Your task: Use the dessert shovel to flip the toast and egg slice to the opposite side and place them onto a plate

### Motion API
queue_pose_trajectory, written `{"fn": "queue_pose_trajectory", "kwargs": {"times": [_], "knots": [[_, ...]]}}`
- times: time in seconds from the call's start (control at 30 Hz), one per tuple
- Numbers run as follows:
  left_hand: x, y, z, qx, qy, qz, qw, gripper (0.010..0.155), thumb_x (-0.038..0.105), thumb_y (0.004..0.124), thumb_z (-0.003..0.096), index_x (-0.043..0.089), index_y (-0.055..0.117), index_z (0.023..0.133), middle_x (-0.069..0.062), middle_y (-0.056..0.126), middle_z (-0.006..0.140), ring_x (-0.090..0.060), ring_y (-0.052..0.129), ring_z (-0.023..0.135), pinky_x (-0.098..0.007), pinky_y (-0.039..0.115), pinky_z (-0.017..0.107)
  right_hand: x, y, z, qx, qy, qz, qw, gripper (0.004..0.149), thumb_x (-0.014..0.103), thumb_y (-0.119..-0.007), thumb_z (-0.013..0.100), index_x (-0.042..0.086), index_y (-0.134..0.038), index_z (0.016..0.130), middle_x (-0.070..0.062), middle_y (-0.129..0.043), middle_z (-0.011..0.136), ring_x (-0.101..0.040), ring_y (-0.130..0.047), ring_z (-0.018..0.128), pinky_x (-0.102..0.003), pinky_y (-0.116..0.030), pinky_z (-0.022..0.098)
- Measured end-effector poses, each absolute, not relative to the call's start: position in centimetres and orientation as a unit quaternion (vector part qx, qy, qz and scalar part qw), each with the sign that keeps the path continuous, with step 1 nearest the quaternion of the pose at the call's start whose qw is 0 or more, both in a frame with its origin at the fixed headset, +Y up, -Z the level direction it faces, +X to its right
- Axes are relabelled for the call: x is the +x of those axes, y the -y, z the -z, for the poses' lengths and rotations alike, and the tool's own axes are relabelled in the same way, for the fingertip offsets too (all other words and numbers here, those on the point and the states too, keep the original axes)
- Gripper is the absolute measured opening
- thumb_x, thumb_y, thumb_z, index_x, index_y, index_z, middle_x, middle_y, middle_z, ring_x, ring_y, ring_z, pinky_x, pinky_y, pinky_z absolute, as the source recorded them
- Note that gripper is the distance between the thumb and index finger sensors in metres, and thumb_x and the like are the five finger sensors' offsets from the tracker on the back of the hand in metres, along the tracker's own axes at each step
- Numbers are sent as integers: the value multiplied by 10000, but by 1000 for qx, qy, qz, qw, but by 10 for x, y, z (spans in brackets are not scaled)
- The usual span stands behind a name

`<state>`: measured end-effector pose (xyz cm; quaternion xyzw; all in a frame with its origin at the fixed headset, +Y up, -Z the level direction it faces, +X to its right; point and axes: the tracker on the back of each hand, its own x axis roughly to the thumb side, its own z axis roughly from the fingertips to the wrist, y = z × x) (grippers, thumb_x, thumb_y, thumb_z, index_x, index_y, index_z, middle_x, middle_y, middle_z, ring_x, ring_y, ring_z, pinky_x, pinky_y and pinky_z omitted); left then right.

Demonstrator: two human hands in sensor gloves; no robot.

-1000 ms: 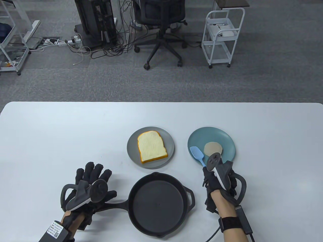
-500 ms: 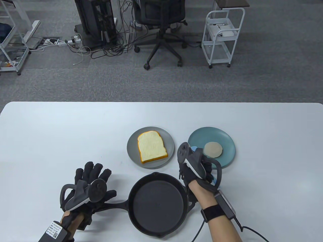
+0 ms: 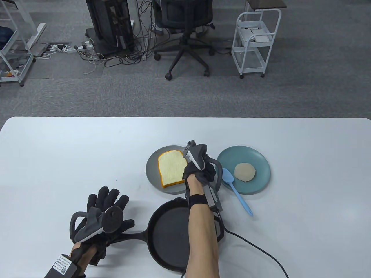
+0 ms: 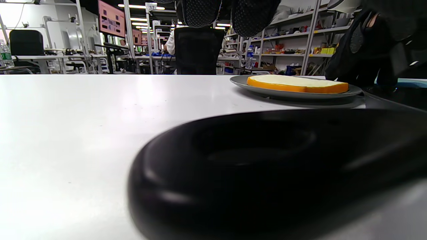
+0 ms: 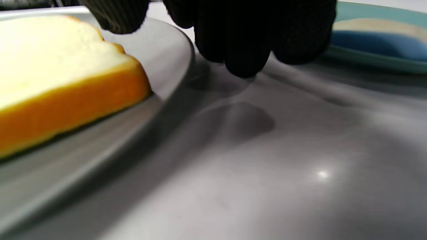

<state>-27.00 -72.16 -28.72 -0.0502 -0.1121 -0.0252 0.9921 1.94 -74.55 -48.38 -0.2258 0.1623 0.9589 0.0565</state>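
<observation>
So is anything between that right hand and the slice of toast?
Nothing visible. The right hand hangs over the right rim of the grey plate, fingertips just beside the toast. The blue shovel lies apart, on the other side of the hand.

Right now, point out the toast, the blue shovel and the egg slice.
toast (image 3: 171, 169): table view, middle of its pale face.
blue shovel (image 3: 227, 175): table view, on its blade.
egg slice (image 3: 245, 172): table view, centre of the disc.
</observation>
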Motion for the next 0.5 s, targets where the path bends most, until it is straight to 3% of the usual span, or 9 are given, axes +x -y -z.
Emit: {"fn": "queue_pose_trajectory", "kwargs": {"times": [0.27, 0.5], "knots": [[-267, 723, 287, -52, 114, 31, 992, 914, 745, 563, 301, 323, 482, 1107, -102, 412, 1234, -471, 321, 1148, -656, 304, 803, 35, 748, 487, -288, -184, -927, 155, 712, 412, -828, 447, 118, -580, 1046, -56, -871, 906, -250, -944, 685, -423, -804, 513], [-268, 726, 289, -61, 111, 33, 991, 913, 743, 565, 300, 320, 485, 1106, -103, 417, 1232, -474, 323, 1146, -656, 307, 802, 44, 753, 493, -313, -175, -916, 180, 733, 386, -929, 385, 101, -646, 998, -5, -956, 731, -195, -1001, 541, -390, -846, 445]]}}
